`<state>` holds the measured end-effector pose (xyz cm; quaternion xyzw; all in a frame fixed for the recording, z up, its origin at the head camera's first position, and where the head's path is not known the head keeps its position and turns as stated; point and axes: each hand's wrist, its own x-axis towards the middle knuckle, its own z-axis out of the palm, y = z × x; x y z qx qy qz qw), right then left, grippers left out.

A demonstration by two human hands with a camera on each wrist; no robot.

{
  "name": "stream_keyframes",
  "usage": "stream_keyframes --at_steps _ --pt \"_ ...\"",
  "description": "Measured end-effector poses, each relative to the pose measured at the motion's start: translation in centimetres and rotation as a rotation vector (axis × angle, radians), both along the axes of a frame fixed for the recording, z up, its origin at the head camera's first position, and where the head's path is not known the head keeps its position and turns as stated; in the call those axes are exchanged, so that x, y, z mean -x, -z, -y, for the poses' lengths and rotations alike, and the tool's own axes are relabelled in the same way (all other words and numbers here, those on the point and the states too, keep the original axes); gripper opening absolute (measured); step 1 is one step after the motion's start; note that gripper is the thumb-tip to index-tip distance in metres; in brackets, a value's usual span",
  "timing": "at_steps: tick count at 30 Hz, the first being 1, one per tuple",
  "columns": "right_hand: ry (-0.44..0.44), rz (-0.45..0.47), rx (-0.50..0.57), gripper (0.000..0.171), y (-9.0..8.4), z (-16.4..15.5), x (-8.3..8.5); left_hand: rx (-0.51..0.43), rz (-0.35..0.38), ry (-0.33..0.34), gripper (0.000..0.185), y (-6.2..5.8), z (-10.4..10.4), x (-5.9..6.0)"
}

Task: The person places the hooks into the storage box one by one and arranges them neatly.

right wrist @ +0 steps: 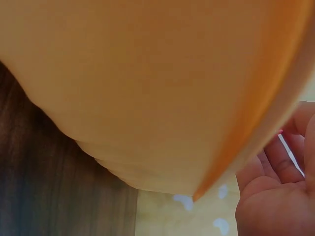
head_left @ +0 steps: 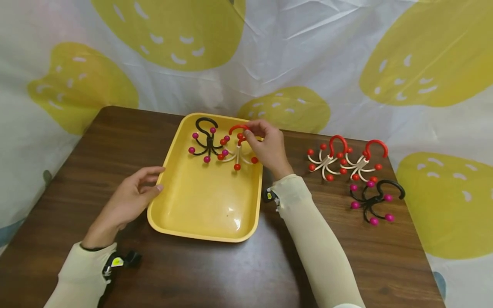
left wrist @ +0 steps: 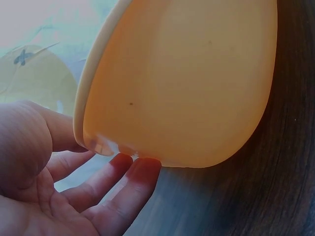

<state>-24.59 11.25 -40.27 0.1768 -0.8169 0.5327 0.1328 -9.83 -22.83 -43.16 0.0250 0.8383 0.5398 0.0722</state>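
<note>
A yellow tray (head_left: 200, 201) stands on the table. My left hand (head_left: 132, 194) is at its left edge; in the left wrist view the loosely bent fingers (left wrist: 125, 196) touch the outer wall near the rim. Over the tray's far right corner, my right hand (head_left: 267, 143) pinches the red hook of a white multi-arm hook hanger (head_left: 238, 155) with red ball tips. Beside it in the tray is a black hook hanger (head_left: 209, 143) with magenta ball tips. The right wrist view shows mostly the tray's outer wall (right wrist: 147, 98), which partly hides that hand.
Right of the tray lie two white hook hangers with red hooks, one nearer (head_left: 327, 160) and one farther right (head_left: 360, 162). A black hanger (head_left: 371, 200) with magenta balls lies in front of them. A patterned curtain (head_left: 269, 51) hangs behind the wooden table (head_left: 200, 278).
</note>
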Motion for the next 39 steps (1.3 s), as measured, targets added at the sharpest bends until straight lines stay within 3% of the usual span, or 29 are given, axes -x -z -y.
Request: stream_keyframes --at_steps 20,31,39 --pt "0.028 0.037 0.045 0.019 1.1 -0.5 0.3 0.002 0.01 -0.006 0.049 -0.1 -0.2 0.1" --pt "-0.028 0.031 0.117 0.02 0.3 -1.0 0.2 0.02 0.016 -0.009 0.049 -0.2 -0.1 0.1" --pt "0.01 0.001 0.088 0.019 -0.4 -1.4 -0.1 0.016 0.012 -0.014 0.049 -0.1 -0.1 0.0"
